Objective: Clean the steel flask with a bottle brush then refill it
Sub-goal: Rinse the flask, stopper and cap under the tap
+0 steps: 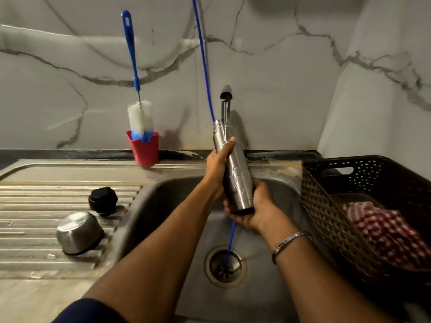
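I hold the steel flask point(235, 169) tilted over the sink point(163, 206), its open mouth up under the tap point(225, 93). A thin stream of water runs from the tap onto the flask's neck. My left hand point(217, 169) grips the flask's upper body. My right hand point(251, 213) cups and grips its black base. The bottle brush point(140, 115), blue-handled with white bristles, stands in a red cup point(145, 149) on the sink's back ledge, to the left of the flask. The flask's black stopper point(102, 201) and steel cap point(78, 232) lie on the ribbed drainboard.
A thin blue hose point(205, 66) hangs down the marble wall behind the flask and ends in the sink drain point(225, 265). A dark plastic basket point(349, 206) with a red checked cloth point(382, 229) stands right of the sink.
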